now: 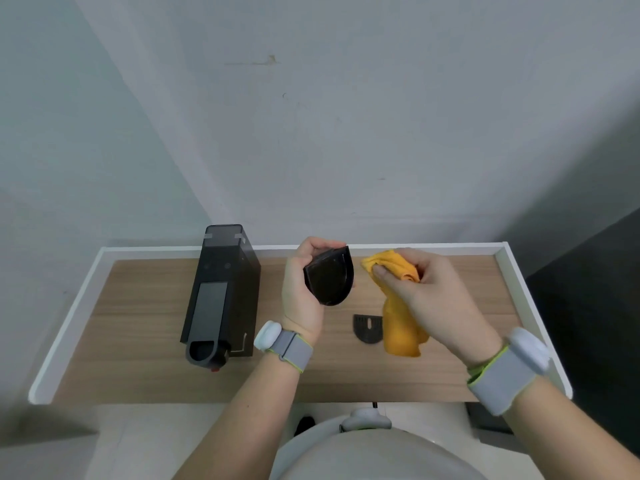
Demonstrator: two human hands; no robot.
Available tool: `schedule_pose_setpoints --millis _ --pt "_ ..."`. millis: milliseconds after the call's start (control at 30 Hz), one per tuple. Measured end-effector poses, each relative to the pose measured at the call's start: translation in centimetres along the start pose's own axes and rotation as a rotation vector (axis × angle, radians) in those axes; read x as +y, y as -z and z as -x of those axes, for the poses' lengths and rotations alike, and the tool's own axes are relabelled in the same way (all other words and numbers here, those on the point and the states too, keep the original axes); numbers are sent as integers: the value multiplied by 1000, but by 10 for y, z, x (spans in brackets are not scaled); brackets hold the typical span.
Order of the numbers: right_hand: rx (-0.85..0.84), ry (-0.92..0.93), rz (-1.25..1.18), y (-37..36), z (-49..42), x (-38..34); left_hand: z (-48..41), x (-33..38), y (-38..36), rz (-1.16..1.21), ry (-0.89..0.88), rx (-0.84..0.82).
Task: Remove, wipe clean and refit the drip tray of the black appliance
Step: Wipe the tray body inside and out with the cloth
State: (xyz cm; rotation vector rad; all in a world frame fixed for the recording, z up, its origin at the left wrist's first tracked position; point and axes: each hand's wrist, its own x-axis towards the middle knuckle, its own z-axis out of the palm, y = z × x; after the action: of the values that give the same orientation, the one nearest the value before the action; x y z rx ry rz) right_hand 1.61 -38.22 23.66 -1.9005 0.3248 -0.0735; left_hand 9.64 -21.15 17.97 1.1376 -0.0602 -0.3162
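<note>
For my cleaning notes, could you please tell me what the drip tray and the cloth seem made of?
The drip tray in the left hand looks like rigid black plastic, faintly glossy: moulded rim, soft highlights. The orange cloth in the right hand looks like soft matte fabric, perhaps microfibre: it bunches and hangs limp.

Wood table (138, 341), white rim: black appliance (221, 292) left; slotted grille (367, 329) centre.

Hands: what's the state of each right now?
Left hand: grips the drip tray.
Right hand: pinches the orange cloth.
</note>
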Motion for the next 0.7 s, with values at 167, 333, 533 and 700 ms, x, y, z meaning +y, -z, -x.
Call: schedule_pose_setpoints --millis 167,333,533,700 --pt "52 191 208 -10 3 5 0 -1 -10 -31 -2 -7" --pt "78 304 393 -18 3 12 -1 -4 -12 -69 10 16" --pt "-24 403 761 -30 3 12 2 -11 -15 -134 27 38" --pt "129 354 642 -41 4 14 5 -11 -15 -44 86 75"
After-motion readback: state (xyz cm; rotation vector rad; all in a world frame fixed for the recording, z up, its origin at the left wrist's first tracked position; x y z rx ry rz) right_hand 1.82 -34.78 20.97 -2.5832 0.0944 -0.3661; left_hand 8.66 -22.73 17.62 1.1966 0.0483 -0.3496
